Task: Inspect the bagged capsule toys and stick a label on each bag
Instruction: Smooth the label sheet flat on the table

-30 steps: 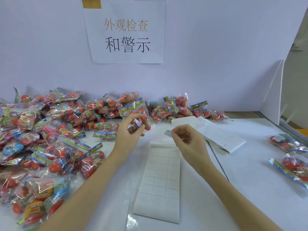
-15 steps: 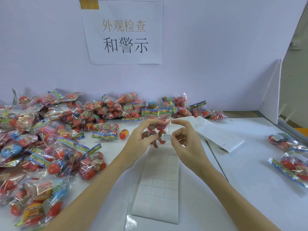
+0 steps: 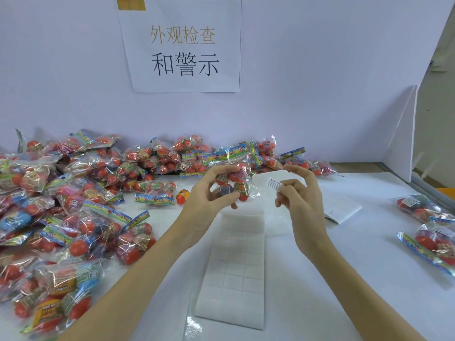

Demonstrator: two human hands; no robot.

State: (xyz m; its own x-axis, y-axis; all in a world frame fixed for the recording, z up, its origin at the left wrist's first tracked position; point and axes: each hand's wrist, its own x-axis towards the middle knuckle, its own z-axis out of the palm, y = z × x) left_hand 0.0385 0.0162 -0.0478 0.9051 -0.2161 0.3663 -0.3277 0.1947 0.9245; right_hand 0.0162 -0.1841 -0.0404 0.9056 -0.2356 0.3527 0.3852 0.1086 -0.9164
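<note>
While my left hand (image 3: 209,193) grips the bag (image 3: 231,175) above the table (image 3: 344,267), right-hand fingers (image 3: 286,190) pinch the label (image 3: 274,184) just beside it. I judge the crinkly film could wrinkle the label or catch it askew. Inside the bag sit several capsule toys (image 3: 240,188).

My left fingers (image 3: 222,185) lifted the bag (image 3: 231,178) from the pile up before me. My right fingers (image 3: 286,190) drew the label (image 3: 273,184) a little away from it.
</note>
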